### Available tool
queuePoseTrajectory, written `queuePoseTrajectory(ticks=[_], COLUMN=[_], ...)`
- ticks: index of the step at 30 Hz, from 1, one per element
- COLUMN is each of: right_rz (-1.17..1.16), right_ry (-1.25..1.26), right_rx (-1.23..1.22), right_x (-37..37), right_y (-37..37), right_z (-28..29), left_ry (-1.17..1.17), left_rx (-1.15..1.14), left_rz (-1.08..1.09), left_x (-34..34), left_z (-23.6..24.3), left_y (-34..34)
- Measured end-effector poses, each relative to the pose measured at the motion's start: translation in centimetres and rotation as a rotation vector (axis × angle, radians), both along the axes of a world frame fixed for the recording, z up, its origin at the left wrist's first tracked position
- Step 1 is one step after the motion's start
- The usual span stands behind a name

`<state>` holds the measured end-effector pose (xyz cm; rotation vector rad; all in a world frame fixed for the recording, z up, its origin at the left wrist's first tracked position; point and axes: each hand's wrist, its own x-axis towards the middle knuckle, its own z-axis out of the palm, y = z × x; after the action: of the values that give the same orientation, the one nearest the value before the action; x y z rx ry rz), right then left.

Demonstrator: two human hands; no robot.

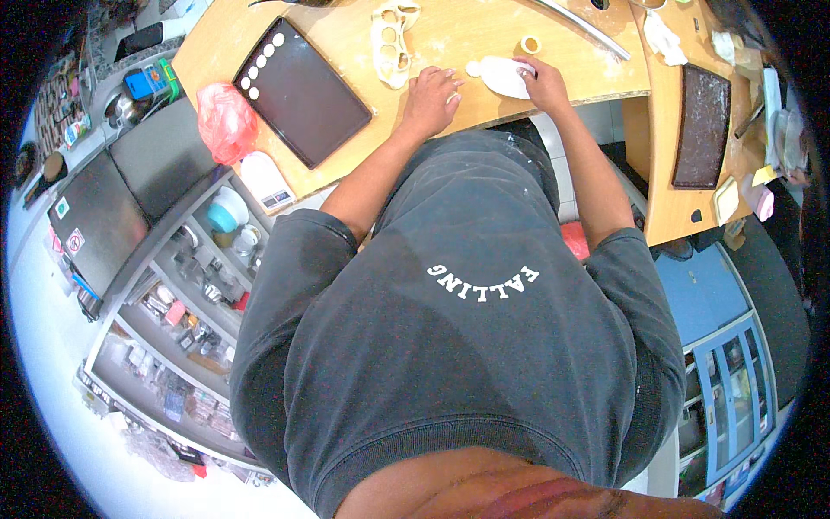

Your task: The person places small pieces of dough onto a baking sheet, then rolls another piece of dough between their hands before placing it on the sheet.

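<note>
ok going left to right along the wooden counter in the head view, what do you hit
red bag → dark tray with white discs → cut-out dough sheet → left hand → white dough piece → right hand → second dark tray

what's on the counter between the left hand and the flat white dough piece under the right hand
In the head view, one small round dough disc lies between the left hand and the white dough piece held by the right hand; otherwise bare floury wood.

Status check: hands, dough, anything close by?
Left hand flat on the counter. Right hand on the dough sheet, small dough disc beside. Round cutter just beyond.
</note>
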<state>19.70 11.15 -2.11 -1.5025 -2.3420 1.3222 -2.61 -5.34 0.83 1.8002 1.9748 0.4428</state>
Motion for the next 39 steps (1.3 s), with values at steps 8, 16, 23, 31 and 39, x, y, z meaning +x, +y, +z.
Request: queuePoseTrajectory(ticks=[8,16,23,31,39], right_rz=[0.029,0.058,0.06,0.022,0.015], right_ry=[-0.062,0.025,0.003,0.033,0.097], right_rx=[-0.065,-0.128,-0.11,-0.153,-0.309], right_x=[-0.6,-1.0,-1.5,-1.6,-0.7], right_y=[-0.2,-0.4,-1.1,-1.3,-2.9], right_z=[1.1,-0.4,-1.0,-3.0,-1.5], left_ry=[0.01,-0.025,-0.001,-0.009,-0.077], left_rx=[0.005,-0.009,-0.019,-0.02,-0.07], left_rz=[-0.018,-0.035,-0.055,-0.043,0.124], left_x=[0.1,0.6,1.0,0.9,0.8], left_z=[0.2,0.6,0.6,0.2,0.1], left_y=[0.4,1.4,1.6,1.3,1.3])
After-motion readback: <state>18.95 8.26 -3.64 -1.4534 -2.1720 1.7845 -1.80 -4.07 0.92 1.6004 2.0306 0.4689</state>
